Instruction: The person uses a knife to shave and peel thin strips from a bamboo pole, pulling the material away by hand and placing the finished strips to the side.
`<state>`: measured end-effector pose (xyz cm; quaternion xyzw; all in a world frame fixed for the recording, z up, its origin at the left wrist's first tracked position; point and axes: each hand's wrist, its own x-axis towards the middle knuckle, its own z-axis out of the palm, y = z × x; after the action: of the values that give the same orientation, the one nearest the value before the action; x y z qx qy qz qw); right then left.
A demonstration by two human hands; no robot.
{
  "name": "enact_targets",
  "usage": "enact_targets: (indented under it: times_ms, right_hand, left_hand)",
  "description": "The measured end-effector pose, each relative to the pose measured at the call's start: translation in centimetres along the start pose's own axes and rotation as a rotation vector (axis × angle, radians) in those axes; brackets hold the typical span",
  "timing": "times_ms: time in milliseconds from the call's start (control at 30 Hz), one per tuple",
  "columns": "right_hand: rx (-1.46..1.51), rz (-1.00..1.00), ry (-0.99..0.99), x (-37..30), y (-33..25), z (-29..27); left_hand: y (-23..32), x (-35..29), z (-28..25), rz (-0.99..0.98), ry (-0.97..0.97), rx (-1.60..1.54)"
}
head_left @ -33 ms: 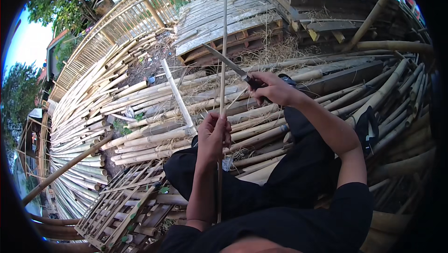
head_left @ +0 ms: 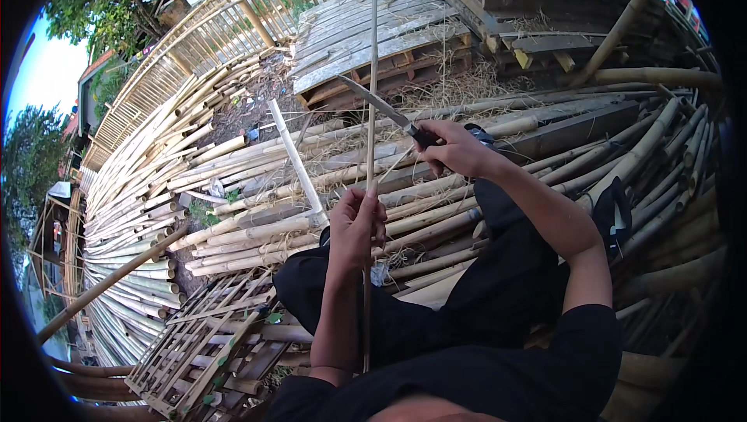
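A long, thin bamboo strip (head_left: 373, 111) stands nearly upright in the view, running from beside my left forearm up past the top edge. My left hand (head_left: 356, 224) is closed around it, thumb pressed against its side. In my right hand (head_left: 451, 148) is a knife (head_left: 381, 105) with a dark handle. Its long blade slants up and to the left, and its middle part crosses near the strip; whether the two touch I cannot tell. Thin pale slivers (head_left: 397, 164) show between my two hands.
Bamboo poles (head_left: 257, 239) lie in layers around my legs, with more stacked at the left. Beyond them are a wooden pallet (head_left: 373, 25), piled timber beams (head_left: 537, 2) and a bamboo fence (head_left: 202, 41). A slatted bamboo frame (head_left: 194, 344) lies at the lower left.
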<state>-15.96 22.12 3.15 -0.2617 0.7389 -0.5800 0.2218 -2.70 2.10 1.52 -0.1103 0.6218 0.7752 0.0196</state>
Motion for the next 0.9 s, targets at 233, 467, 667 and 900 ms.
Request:
enact_targets:
  times_ms: [233,467,667,900]
  right_hand:
    - [0.044,0.132,0.055,0.7,-0.2,-0.2]
    - [-0.512,-0.109,0.076,1.0,0.6,0.5]
    - [-0.813,0.018,0.121,1.8,2.2,0.3]
    - [-0.912,0.177,0.252,3.8,2.8,-0.6]
  left_hand:
    - [1.7,0.7,1.8,0.059,0.009,0.112]
    - [0.2,2.4,1.1,-0.025,-0.013,0.103]
    - [-2.1,2.7,1.8,0.033,-0.099,0.033]
    - [-2.8,2.7,2.7,-0.039,-0.101,-0.188]
